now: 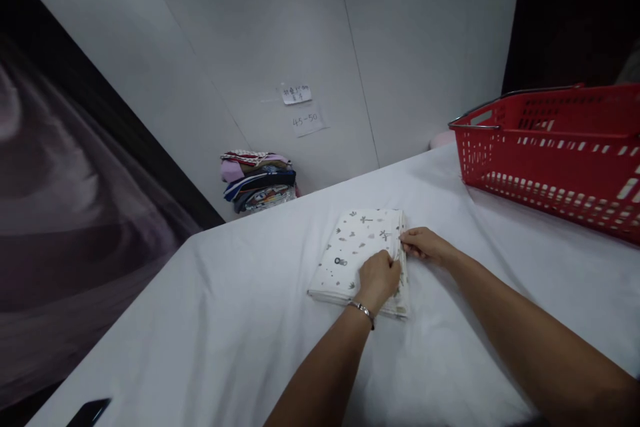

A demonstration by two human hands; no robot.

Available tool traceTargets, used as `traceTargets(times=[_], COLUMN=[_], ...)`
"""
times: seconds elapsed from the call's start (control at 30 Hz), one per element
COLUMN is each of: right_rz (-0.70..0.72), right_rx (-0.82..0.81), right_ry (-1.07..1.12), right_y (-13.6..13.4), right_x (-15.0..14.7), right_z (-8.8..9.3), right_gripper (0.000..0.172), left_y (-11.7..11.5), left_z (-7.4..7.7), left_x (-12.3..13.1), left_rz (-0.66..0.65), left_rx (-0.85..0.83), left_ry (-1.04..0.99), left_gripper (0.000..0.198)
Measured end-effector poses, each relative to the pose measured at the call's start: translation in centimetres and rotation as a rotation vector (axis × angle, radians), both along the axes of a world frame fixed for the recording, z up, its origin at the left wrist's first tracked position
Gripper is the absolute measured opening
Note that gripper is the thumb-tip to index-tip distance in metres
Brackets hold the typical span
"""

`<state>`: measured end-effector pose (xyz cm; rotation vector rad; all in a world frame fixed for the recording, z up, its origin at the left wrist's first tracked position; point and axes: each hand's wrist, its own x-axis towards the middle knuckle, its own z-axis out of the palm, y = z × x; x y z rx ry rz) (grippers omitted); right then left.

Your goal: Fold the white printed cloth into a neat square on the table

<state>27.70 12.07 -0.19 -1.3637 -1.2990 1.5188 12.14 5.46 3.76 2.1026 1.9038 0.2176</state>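
Pinched the right edge of the folded cloth (345,243) with the right hand (424,242), with fingers and thumb clamped on its layered border and the palm just outside it, to the right of the cloth. Laid the left hand (379,275) over the near right part of the same cloth, with fingers curled together and clamped at its right edge, closer to the near side of the cloth than the right hand; could not make out all the fingertips under the fist. Wore a bracelet (361,308) on the left wrist, at the near edge of the cloth. Had the cloth lying flat on a worktop (240,320) covered in white fabric, with small dark prints facing up. Saw a red basket (560,160) on the worktop, well to the right of the cloth and somewhat beyond it. Saw a stack of folded clothes (259,181) beyond the cloth and to its left, past the worktop's far edge. Read "45-50" on a paper label (307,120) on the wall (280,27) beyond the cloth. Glimpsed a dark flat object (90,412) well to the near left of the cloth.
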Motion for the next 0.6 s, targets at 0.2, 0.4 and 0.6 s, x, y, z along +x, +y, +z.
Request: traceTargets(times=[0.2,0.4,0.6], right_rz=[0.045,0.052,0.025], right_rx=[-0.008,-0.019,-0.025], right_ry=[0.028,0.053,0.078], right_y=[-0.11,-0.32,-0.43], right_x=[0.16,0.21,0.00], right_z=[-0.01,-0.18,-0.19], right_gripper=[0.023,0.017,0.009], left_y=[0.02,0.12,-0.10], left_z=[-0.33,-0.44,-0.32], left_x=[-0.06,-0.22,-0.15], left_rz=[0.008,0.030,0.044], left_rx=[0.033,0.017,0.022], left_ry=[-0.022,-0.075,-0.098], left_gripper=[0.022,0.022,0.025])
